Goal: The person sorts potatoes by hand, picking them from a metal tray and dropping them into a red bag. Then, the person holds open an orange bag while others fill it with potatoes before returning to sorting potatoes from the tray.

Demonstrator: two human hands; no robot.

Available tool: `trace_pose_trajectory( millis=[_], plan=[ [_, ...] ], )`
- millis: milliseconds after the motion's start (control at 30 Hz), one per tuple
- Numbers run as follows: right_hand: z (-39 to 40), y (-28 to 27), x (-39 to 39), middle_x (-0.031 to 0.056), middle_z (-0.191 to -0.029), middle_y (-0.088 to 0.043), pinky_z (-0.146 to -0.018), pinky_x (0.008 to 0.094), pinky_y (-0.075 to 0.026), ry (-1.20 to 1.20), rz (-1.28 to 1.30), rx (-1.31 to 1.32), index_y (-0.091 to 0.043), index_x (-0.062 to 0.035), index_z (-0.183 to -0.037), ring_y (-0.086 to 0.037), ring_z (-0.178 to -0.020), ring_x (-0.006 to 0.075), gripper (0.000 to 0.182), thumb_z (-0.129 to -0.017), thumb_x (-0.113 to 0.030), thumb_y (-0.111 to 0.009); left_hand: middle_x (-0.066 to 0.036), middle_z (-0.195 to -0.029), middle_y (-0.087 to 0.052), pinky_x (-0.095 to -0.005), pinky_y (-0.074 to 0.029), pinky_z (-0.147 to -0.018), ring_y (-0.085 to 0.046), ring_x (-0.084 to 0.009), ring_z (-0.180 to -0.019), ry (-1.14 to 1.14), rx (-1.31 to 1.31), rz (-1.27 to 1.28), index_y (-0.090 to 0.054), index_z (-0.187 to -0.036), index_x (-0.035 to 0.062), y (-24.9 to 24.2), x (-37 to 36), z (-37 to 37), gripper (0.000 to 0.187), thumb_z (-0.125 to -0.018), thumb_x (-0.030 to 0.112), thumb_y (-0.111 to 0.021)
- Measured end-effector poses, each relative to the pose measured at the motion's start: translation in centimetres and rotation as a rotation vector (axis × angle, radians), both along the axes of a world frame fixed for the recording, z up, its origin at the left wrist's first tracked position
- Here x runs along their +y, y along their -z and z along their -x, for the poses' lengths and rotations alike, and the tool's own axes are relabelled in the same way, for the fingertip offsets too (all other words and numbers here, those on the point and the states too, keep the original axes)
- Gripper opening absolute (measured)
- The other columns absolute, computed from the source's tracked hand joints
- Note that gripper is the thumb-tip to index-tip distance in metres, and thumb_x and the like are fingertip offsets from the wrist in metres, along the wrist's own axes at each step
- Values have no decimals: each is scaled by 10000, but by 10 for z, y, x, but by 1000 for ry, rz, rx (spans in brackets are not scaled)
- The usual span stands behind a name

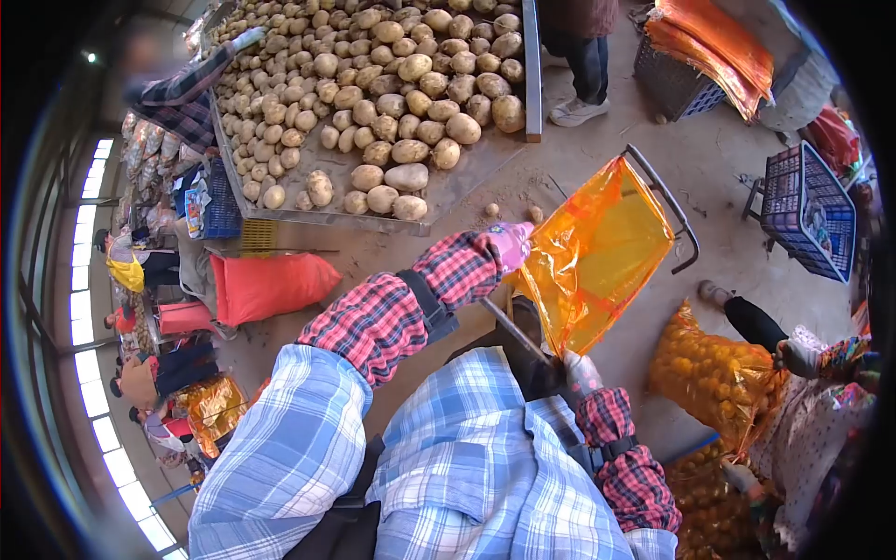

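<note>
An orange translucent plastic bag [602, 247] is spread wide against a dark metal frame [677, 210]. My left hand [509, 247], in a pink patterned glove, grips the near left edge of the bag. At the bag's lower corner, my right hand [583, 373], in a light glove, is closed on the plastic beside a metal bar [516, 331]. No potatoes show inside the bag. Many potatoes [392, 112] lie on a large metal-edged table [467, 187] ahead and to the left.
A co-worker's sleeve and glove [247, 39] reach over the potatoes. Another person's shoe [579, 112] stands beyond the table. At right are a blue crate [807, 210], a filled orange bag [709, 373] and another worker's hand [798, 357]. Red sacks [275, 285] lie left.
</note>
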State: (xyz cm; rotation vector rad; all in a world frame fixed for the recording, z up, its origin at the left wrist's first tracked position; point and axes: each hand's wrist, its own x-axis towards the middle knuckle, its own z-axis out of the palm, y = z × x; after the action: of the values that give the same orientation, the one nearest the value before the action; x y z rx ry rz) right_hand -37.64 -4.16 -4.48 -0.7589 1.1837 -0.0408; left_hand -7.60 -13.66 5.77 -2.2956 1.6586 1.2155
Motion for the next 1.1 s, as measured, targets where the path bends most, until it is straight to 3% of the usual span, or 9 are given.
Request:
trace_pose_trajectory(
  millis=[67, 200, 267, 333, 467, 667, 833, 933, 1100],
  plan=[
    [-1, -4, 4, 66, -1079, -683, -858, 313, -472, -154, -157, 123, -617, -21, -1280, -617, -957, 173, 439, -993, -335, -508, -220, -1129, -668, -482, -502, -880, -625, -421, -1078, -1, 22, -54, -586, -1242, 84, 5, 3, -4, 309, -980, 218, -495],
    [-52, -53, -9, 105, -1080, -693, -851, 346, -475, -573, 181, 128, -629, -24, -1256, -642, -981, 213, 463, -983, -368, -485, -207, -1138, -674, -478, -505, -892, -631, -408, -1072, 20, 13, -153, -565, -1302, 107, 3, 10, -44, 356, -977, 223, -479],
    [-63, -29, -7, 139, -1109, -697, -870, 373, -475, -479, 85, 126, -630, -39, -1265, -650, -1017, 252, 449, -969, -348, -493, -204, -1128, -681, -477, -506, -895, -632, -408, -1074, -22, -33, -85, -548, -1335, 112, 11, 20, -62, 380, -977, 220, -482],
    [-71, -24, -22, 242, -1074, -698, -875, 454, -486, -596, 55, 107, -675, -23, -1127, -655, -1061, 382, 405, -945, -320, -468, -207, -1110, -685, -482, -510, -886, -642, -413, -1056, -9, -73, -76, -564, -1277, 97, 10, 16, -71, 337, -972, 223, -495],
    [-99, -29, -17, 132, -1203, -684, -943, 379, -451, -528, 302, 112, -630, -28, -1271, -619, -1112, 283, 426, -969, -300, -499, -223, -1060, -692, -470, -526, -855, -662, -412, -1017, 33, -226, -176, -573, -1111, 49, 2, 5, -80, 209, -958, 178, -512],
    [-121, 15, 10, 113, -1114, -672, -858, 309, -489, -57, -252, -218, -589, -52, -1296, -624, -1002, 194, 394, -981, -269, -498, -212, -1069, -697, -440, -543, -855, -676, -389, -1010, 161, -255, -224, -579, -1147, 30, -19, 9, -92, 230, -944, 123, -524],
    [-109, -17, 15, 96, -847, -696, -708, 350, -483, -219, -156, -164, -659, 0, -1050, -645, -726, 196, 423, -960, -343, -427, -162, -1047, -691, -456, -530, -872, -665, -357, -1035, 147, -458, -144, -619, -1081, 36, -35, 40, -71, 249, -963, 213, -489],
    [-104, -58, -4, 91, -795, -698, -690, 353, -485, -310, -83, -95, -668, -4, -1030, -651, -739, 196, 409, -961, -328, -427, -154, -1104, -678, -479, -526, -872, -644, -371, -1079, 278, -613, 55, -617, -1081, 53, -61, 55, -57, 250, -963, 241, -500],
    [-101, -44, 3, 96, -785, -700, -663, 339, -500, -225, -113, -88, -677, -5, -1065, -659, -673, 186, 401, -966, -315, -442, -219, -1240, -639, -467, -503, -972, -624, -372, -1167, -204, -531, -371, -591, -1210, 24, -61, 83, -37, 474, -1038, 424, -405]
  ],
)
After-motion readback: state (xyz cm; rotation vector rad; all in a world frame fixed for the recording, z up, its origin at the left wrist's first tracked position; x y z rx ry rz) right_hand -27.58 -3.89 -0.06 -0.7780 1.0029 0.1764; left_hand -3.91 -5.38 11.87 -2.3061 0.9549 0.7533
